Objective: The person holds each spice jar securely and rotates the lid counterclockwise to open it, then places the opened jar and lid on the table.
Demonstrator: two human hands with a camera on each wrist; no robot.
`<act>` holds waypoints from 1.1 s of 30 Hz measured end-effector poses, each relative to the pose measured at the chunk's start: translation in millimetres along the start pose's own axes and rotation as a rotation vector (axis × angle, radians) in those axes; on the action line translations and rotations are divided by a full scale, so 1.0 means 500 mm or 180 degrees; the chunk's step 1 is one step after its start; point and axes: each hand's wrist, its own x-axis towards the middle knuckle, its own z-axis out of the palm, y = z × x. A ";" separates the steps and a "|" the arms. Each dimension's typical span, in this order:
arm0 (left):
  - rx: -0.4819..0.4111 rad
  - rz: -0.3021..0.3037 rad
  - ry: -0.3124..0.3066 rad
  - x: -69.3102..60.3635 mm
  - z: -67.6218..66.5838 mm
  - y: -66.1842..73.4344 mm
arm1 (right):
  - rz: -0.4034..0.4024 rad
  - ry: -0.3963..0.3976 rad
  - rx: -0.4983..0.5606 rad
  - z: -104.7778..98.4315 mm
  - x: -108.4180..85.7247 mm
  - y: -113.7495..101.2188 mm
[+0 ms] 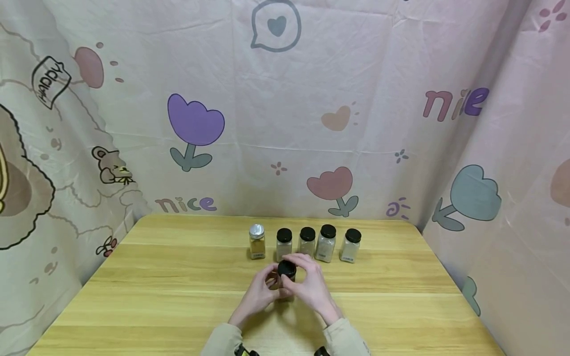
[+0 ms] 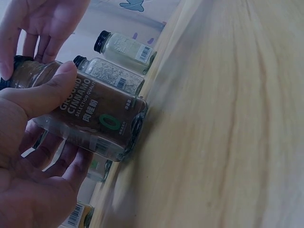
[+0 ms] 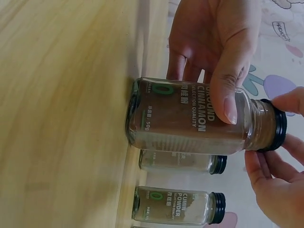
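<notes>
Cinnamon jar [image 3: 164,121] is clear, smooth glass, a square-sided block with rounded edges, narrowing to a round neck under a glossy black lid [image 3: 280,126]. Pale wood with long, streaky grain makes up the table [image 1: 133,277], and behind it hangs a soft, creased cloth [image 1: 267,99] printed with tulips, hearts and lettering. Fine brown powder shows through the glass; white capitals read "GROUND CINNAMON", with a bold green ring printed nearer the base and a barcode on one side. The jar stands upright over the middle of the table's near half, in front of a loose row of smaller-looking glass jars: one silver-capped jar [image 1: 257,247] with yellowish contents at the left end, then four black-lidded jars [image 1: 326,246]. Shadow blurs the base, so whether it touches the wood is hard to say. Left hand [image 1: 260,292] wraps the body, thumb laid across the printed front and fingers curled round the back. Right hand [image 1: 311,284] pinches the lid from above, thumb and fingertips spread on opposite sides of its rim.
</notes>
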 end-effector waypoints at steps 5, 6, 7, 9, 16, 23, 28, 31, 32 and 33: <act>0.0000 -0.0095 0.0007 -0.003 -0.006 0.004 | -0.0161 0.0022 0.0105 -0.001 0.000 0.004; -0.0018 -0.0111 0.0004 -0.003 -0.008 0.004 | -0.0215 0.0000 0.0128 -0.001 0.000 0.006; -0.0024 -0.0108 0.0000 -0.003 -0.011 0.004 | -0.0275 -0.0028 0.0148 -0.001 0.001 0.007; -0.0024 -0.0108 -0.0014 -0.004 -0.015 0.003 | -0.0336 -0.0105 0.0225 -0.001 0.000 0.010; 0.0032 -0.0097 -0.0003 -0.011 -0.037 0.000 | -0.0304 -0.0443 0.0853 -0.001 0.004 0.009; 0.0116 -0.0193 0.0076 -0.019 -0.070 -0.001 | -0.0159 -0.0602 0.1161 0.002 0.009 0.008; 0.0097 -0.0298 0.0177 -0.024 -0.099 -0.005 | 0.0051 -0.0674 0.1496 0.006 0.018 0.013; 0.0102 -0.0328 0.0205 -0.026 -0.116 -0.008 | 0.0137 -0.0667 0.1671 0.007 0.025 0.016; 0.0097 -0.0333 0.0214 -0.026 -0.122 -0.009 | 0.0170 -0.0671 0.1707 0.007 0.026 0.016; 0.0112 -0.0332 0.0213 -0.026 -0.128 -0.011 | 0.0194 -0.0685 0.1743 0.007 0.028 0.017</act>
